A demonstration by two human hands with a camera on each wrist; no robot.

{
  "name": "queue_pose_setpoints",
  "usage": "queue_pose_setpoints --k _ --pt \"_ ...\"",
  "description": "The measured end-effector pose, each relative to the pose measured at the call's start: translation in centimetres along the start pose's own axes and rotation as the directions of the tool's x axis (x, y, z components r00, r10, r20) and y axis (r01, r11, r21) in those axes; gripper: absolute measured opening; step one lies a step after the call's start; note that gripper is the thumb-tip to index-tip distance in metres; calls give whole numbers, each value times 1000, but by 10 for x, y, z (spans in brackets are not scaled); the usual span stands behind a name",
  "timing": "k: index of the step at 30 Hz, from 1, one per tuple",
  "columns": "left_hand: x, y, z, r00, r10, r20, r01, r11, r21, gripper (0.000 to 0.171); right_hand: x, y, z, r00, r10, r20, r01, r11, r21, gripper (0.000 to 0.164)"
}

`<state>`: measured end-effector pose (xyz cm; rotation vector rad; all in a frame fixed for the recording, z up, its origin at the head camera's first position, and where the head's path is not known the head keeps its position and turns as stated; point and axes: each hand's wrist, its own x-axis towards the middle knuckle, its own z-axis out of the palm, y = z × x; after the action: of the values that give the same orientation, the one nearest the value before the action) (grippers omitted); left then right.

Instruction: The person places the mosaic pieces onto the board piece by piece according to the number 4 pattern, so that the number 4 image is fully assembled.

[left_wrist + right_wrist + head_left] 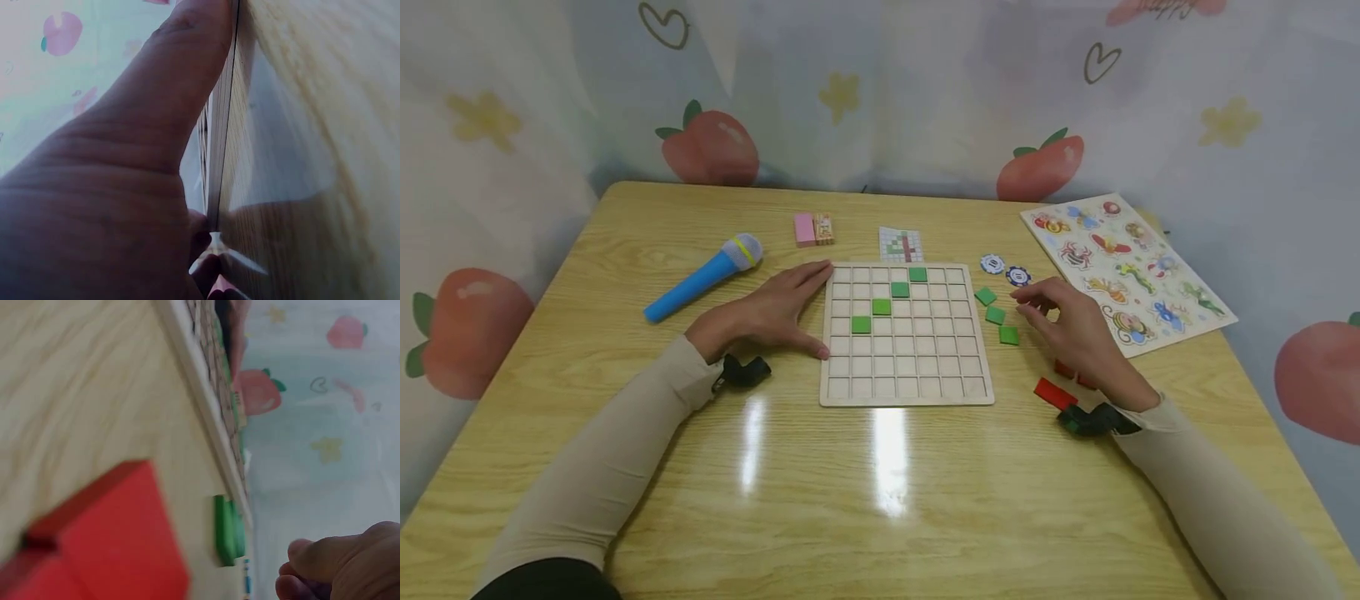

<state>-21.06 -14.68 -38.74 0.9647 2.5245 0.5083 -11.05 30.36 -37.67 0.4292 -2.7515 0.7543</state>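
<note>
A pale wooden grid board [914,342] lies on the table, with several green square tiles [882,307] in a diagonal line of cells. Along the board's left edge, my left hand [767,308] spreads its thumb and fingers, touching the rim. In the left wrist view, that thumb [187,56] lies against the board's side. My right hand [1071,325] hovers right of the board with bent fingers, thumb and fingertips slightly apart; nothing shows between them. Just left of it lie three loose green tiles [996,316]. Red pieces [1056,394] lie beneath its wrist, partly hidden.
A small pattern card [900,244] lies behind the board, near a pink block [804,229]. To the left is a blue toy microphone [700,282]. Two poker chips [992,264] and an insect picture board [1127,271] lie at the right. A patterned curtain [925,100] hangs behind.
</note>
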Motion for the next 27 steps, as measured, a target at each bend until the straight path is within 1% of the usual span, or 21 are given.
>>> queue_pose_setpoints --k 3,6,11,17,25,27 --pt "-1 -1 0 1000 -2 4 2 1000 -4 138 3 6 7 994 70 81 -70 997 -12 22" --pt "-2 -1 0 1000 -4 5 4 1000 -8 137 5 6 12 985 117 128 -115 993 -22 26" --pt "-2 0 0 1000 -4 0 4 1000 -5 138 8 1 16 979 125 162 -123 992 -25 27" --pt "-1 -1 -1 1000 -4 6 5 1000 -5 138 17 -9 16 962 142 235 -134 990 -46 27" --pt "-2 1 -2 1000 -15 12 15 1000 -13 138 21 -18 14 943 146 300 -132 989 -64 26" --pt "-2 1 -3 1000 -16 13 16 1000 -16 138 22 -20 13 940 154 304 -139 988 -72 26"
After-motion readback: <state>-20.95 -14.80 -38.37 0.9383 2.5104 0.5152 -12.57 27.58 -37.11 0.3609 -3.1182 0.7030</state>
